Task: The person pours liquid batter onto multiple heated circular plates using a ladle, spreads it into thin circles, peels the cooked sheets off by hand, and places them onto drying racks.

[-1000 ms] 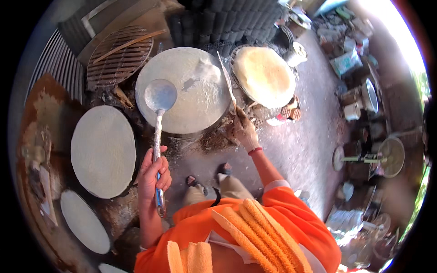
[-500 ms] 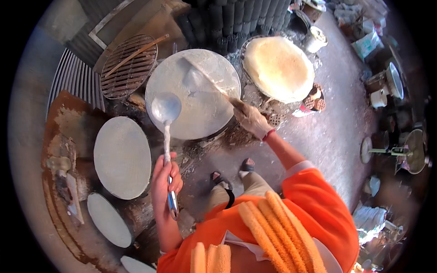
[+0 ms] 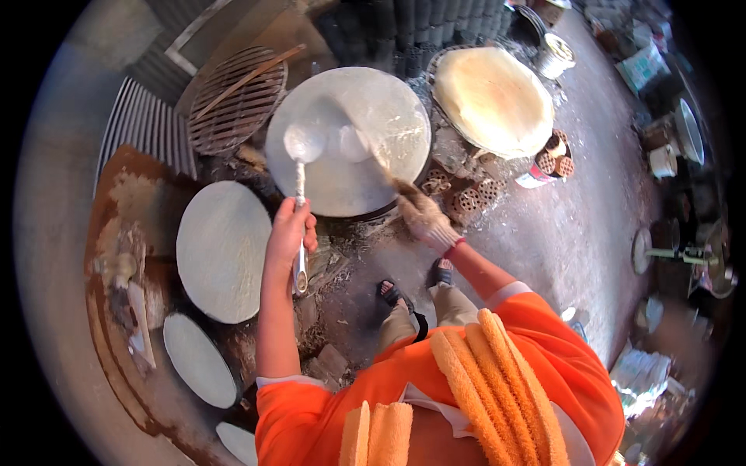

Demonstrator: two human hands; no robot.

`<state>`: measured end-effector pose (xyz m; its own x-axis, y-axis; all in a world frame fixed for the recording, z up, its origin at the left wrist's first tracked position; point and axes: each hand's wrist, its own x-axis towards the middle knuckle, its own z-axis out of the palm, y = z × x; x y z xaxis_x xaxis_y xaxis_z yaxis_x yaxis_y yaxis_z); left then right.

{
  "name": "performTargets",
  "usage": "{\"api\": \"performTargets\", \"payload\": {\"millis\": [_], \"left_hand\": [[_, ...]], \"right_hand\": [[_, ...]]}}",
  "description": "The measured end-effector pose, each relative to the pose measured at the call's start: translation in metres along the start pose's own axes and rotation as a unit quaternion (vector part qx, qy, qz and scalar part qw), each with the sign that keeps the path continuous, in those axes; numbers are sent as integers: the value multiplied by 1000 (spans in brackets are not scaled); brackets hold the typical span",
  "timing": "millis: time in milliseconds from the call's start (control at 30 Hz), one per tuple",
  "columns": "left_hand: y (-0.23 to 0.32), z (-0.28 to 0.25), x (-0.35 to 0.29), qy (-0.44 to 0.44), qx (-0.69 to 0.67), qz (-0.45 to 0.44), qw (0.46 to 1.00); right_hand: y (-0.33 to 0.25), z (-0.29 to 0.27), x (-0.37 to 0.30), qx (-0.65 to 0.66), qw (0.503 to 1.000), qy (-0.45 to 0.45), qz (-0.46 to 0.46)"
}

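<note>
In my left hand (image 3: pixel 289 237) is the handle of a ladle (image 3: pixel 301 143), its bowl over the left half of a round pale griddle (image 3: pixel 334 198). White batter (image 3: pixel 351 144) lies just right of the bowl. My right hand (image 3: pixel 426 220), in a light work glove, grips a long wooden spreader (image 3: pixel 379 155) at the griddle's right edge. The spreader slants up and left across the surface, and its far end is blurred. Fingers of both hands are closed around the handles.
A broad thin pancake (image 3: pixel 493 101) lies on a round rack at the right. Perforated coal briquettes (image 3: pixel 470 200) stand below it. On the left are a slatted round rack (image 3: pixel 229 116) with a stick (image 3: pixel 252 78) across it, and further pale discs (image 3: pixel 224 252).
My left hand has reached forward, taking the ladle bowl farther over the griddle beside the batter. The whole scene has shifted right and slightly up in the picture.
</note>
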<state>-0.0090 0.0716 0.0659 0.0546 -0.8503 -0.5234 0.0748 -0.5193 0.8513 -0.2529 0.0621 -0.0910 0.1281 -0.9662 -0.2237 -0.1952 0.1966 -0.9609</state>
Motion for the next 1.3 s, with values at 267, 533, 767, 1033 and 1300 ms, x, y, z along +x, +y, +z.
{"api": "performTargets", "payload": {"millis": [267, 533, 767, 1033, 1300], "left_hand": [[-39, 8, -26, -33, 20, 4, 999], [-54, -56, -22, -327, -591, -2, 737], [-16, -22, -49, -124, -311, 52, 941], [-61, -65, -79, -251, -520, 129, 806], [-159, -45, -209, 1, -499, 131, 857]], "right_hand": [[46, 53, -15, -33, 994, 107, 1], [-66, 14, -3, 130, 990, -37, -26], [-72, 27, -26, -397, 908, -19, -136], [-58, 4, -44, 271, 930, -209, 134], [-29, 14, -40, -449, 844, -189, -226]]}}
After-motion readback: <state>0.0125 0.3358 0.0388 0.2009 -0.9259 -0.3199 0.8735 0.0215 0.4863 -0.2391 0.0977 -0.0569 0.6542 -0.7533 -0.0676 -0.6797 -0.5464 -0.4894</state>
